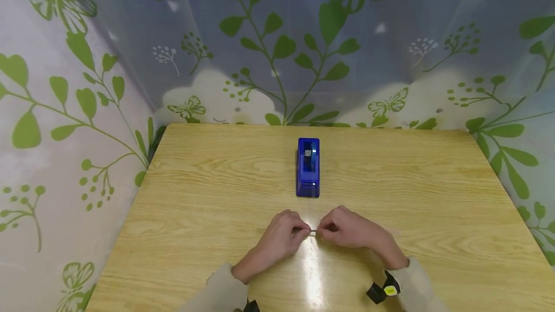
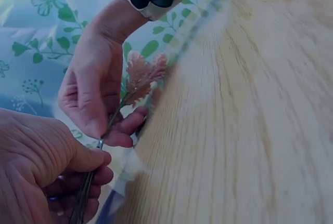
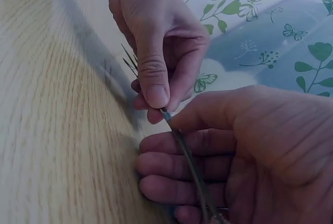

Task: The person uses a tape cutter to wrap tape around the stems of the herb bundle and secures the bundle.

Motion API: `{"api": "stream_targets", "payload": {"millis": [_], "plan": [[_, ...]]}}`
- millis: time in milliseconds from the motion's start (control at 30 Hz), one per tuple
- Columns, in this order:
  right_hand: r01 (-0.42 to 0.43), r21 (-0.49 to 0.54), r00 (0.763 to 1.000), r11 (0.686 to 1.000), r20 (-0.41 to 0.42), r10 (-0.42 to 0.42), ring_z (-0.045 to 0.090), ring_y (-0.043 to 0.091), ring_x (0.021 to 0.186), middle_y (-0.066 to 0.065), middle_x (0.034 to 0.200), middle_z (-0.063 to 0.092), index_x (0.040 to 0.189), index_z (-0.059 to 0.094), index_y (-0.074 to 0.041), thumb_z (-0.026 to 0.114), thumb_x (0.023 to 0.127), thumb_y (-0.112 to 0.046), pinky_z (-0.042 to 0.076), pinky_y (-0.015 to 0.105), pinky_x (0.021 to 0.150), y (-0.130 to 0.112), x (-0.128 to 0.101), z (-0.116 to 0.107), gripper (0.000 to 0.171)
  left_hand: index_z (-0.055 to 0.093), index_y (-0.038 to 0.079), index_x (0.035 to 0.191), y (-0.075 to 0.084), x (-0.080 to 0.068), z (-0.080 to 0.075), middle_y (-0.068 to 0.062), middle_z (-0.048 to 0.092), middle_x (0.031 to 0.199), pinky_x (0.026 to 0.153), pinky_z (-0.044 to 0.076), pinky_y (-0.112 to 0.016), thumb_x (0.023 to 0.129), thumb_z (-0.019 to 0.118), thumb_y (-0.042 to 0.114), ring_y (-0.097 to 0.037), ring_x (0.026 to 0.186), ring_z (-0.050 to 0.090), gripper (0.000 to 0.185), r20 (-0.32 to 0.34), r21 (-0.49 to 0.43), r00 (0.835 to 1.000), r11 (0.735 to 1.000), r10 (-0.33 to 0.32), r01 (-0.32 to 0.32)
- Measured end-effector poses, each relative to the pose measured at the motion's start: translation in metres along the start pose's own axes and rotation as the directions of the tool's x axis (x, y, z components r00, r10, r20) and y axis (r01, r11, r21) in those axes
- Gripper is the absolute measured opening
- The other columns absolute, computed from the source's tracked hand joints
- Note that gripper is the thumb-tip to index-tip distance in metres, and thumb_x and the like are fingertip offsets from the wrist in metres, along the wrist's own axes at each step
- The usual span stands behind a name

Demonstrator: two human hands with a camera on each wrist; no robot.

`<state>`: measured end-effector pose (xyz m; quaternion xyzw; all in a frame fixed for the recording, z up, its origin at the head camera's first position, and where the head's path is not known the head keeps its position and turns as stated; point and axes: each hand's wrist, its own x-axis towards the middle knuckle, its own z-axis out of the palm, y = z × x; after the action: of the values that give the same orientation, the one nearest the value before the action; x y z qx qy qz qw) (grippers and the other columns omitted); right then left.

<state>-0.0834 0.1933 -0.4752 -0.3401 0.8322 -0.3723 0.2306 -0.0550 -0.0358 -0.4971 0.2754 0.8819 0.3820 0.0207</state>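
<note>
My left hand (image 1: 282,236) and right hand (image 1: 355,229) meet over the table, fingertips a short gap apart. Both pinch the same thin dark stems (image 3: 190,164) between thumb and fingers. In the left wrist view the stems carry a pinkish flower head (image 2: 141,78) beyond the right hand. Their loose ends run down across the left palm. A small shiny band (image 3: 165,115) shows on the stems between the two thumbs. The right hand's other fingers are spread below the stems in the right wrist view.
A blue tape dispenser (image 1: 308,177) stands on the wooden table (image 1: 208,182), just beyond the hands. Curtains with green leaves and butterflies (image 1: 277,85) border the table at the back and sides. A black strap with a device (image 1: 383,289) is on the right wrist.
</note>
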Motion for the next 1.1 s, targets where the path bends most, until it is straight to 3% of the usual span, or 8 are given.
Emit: {"api": "stream_targets", "payload": {"millis": [133,233,567,767,900,1033,1100], "plan": [[-0.012,0.072,0.999,0.997,0.036,0.009,0.042,-0.002,0.055,-0.014,0.063,0.052,0.079,0.07,-0.009,0.056,0.106,-0.01,0.035,0.017,0.053,0.004,0.002,0.002,0.031,0.084,0.006,0.094,-0.003,0.001,0.001,0.003,0.067,0.078,0.074,0.048,-0.021,0.093,0.077,0.009,-0.009,0.078,0.056,0.007,0.0,0.019,0.999,0.999,0.048,-0.048],[-0.001,0.069,0.999,0.998,0.038,-0.001,0.041,-0.003,0.055,-0.015,0.063,0.051,0.077,0.068,-0.01,0.055,0.107,-0.011,0.035,0.017,0.054,0.006,0.003,0.002,0.032,0.084,0.006,0.094,-0.004,0.001,0.001,0.002,0.067,0.078,0.071,0.048,-0.019,0.093,0.077,0.008,-0.009,0.077,0.056,0.007,-0.001,0.039,0.997,0.996,0.076,-0.076],[0.039,-0.034,0.999,0.999,-0.02,-0.039,0.039,-0.004,0.058,-0.015,0.07,0.055,0.092,0.08,-0.011,0.065,0.102,-0.009,0.034,0.016,0.054,0.003,0.003,-0.001,0.018,0.084,0.007,0.094,-0.001,0.001,0.0,0.003,0.069,0.081,0.069,0.049,-0.016,0.092,0.078,0.01,-0.009,0.078,0.058,0.007,-0.011,0.102,0.996,0.991,0.084,-0.083],[0.044,-0.201,0.994,0.979,-0.088,-0.062,0.04,-0.005,0.057,-0.017,0.065,0.052,0.081,0.077,-0.015,0.069,0.096,-0.006,0.039,0.017,0.055,-0.005,0.005,0.002,0.018,0.083,0.011,0.093,-0.002,0.003,0.001,0.004,0.069,0.081,0.072,0.05,-0.019,0.09,0.078,0.011,-0.009,0.08,0.06,0.006,-0.013,0.125,0.997,0.99,0.072,-0.069],[0.024,-0.303,0.988,0.953,-0.136,-0.068,0.034,-0.004,0.055,-0.018,0.06,0.044,0.068,0.064,-0.021,0.07,0.092,-0.006,0.034,0.017,0.052,-0.011,0.005,0.005,0.029,0.083,0.01,0.093,-0.002,0.003,0.003,0.003,0.069,0.081,0.071,0.05,-0.02,0.093,0.076,0.012,-0.01,0.078,0.059,0.008,-0.01,0.114,0.998,0.992,0.056,-0.054],[-0.015,-0.313,0.988,0.95,-0.148,-0.033,0.03,-0.004,0.054,-0.017,0.059,0.037,0.062,0.051,-0.022,0.067,0.091,-0.005,0.028,0.016,0.05,-0.016,0.003,0.007,0.037,0.083,0.008,0.092,-0.004,0.002,0.006,0.002,0.069,0.079,0.073,0.05,-0.021,0.092,0.076,0.009,-0.011,0.078,0.059,0.007,-0.041,0.092,0.997,0.993,0.072,-0.068],[-0.017,-0.283,0.991,0.959,-0.134,-0.022,0.032,-0.004,0.054,-0.017,0.059,0.038,0.064,0.055,-0.021,0.066,0.094,-0.005,0.03,0.017,0.05,-0.017,0.002,0.007,0.036,0.083,0.008,0.091,-0.004,0.001,0.007,0.002,0.069,0.079,0.073,0.051,-0.022,0.091,0.078,0.008,-0.012,0.078,0.06,0.005,-0.063,0.085,0.994,0.993,0.086,-0.081]]}}
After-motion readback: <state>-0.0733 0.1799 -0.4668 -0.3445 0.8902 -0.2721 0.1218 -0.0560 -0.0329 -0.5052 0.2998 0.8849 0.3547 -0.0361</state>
